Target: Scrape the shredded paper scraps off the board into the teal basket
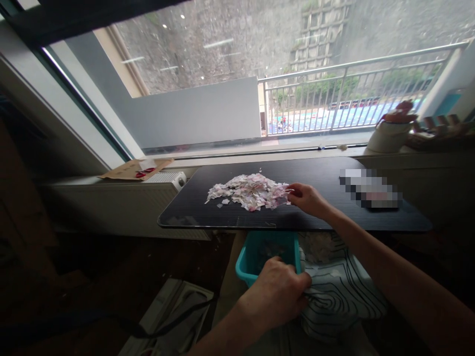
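Note:
A loose heap of torn paper scraps (254, 190), white with pink tints, lies on the dark tabletop (193, 210). My right hand (306, 199) is at the heap's right edge, its fingertips pinched together on some scraps. Below the table's front edge stands a teal plastic basket (243, 262) with dark, unclear contents. My left hand (274, 291) is closed over the basket's near right rim, its fingers partly hidden. Against that hand and the basket rests a pale cloth or bag (341, 291) with dark wavy lines; more scraps (317, 245) show at its top.
A pixelated, blurred-out object (371, 189) lies on the table's right side. At left, brown paper (126, 169) with red pieces rests above a white radiator (122, 207). A pale pot (389, 134) stands on the right sill. A boxy light-coloured object (166, 311) is on the floor.

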`<act>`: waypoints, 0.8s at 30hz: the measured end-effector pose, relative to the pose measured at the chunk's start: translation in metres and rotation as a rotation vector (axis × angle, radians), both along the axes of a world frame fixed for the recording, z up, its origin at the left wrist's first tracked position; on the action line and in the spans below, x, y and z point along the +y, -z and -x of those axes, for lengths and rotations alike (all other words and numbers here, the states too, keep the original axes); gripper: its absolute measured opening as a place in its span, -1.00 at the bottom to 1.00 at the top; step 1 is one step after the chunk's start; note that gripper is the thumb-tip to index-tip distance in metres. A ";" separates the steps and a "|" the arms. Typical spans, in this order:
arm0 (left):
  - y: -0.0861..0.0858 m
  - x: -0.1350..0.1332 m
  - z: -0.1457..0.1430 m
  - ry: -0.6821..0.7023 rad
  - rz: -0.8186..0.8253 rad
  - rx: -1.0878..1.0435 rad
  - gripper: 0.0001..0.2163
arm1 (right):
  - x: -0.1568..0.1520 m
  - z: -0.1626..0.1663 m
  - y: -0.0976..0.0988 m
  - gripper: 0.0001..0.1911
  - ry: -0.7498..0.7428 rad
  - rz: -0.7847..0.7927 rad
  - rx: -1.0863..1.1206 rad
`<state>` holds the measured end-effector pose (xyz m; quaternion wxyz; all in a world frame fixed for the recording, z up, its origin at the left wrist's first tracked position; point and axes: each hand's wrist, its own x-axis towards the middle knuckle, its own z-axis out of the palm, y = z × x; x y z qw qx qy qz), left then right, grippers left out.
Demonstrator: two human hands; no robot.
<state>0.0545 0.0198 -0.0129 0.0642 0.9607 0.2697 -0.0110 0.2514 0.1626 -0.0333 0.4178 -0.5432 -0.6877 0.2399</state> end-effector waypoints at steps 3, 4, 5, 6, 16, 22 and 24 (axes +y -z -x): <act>0.001 0.001 0.000 0.005 -0.001 -0.011 -0.89 | -0.006 -0.010 0.000 -0.74 0.016 0.007 -0.025; 0.002 0.001 -0.001 0.009 0.000 -0.017 -0.88 | -0.007 -0.012 0.000 -0.73 0.023 0.007 -0.008; 0.002 0.001 -0.001 0.012 0.000 -0.023 -0.88 | -0.008 -0.013 -0.001 -0.73 0.026 0.009 0.016; 0.002 0.001 -0.002 0.014 -0.001 -0.028 -0.88 | -0.009 -0.012 -0.001 -0.72 0.019 0.016 0.047; 0.001 0.002 -0.001 0.007 0.009 -0.006 -0.87 | -0.034 -0.006 -0.007 -0.76 -0.048 0.188 0.213; -0.001 0.002 -0.002 0.011 0.006 -0.015 -0.88 | -0.043 -0.005 -0.005 -0.74 -0.031 0.182 0.276; -0.001 0.003 -0.001 0.007 0.013 -0.008 -0.88 | -0.046 -0.004 -0.006 -0.75 -0.085 0.211 0.234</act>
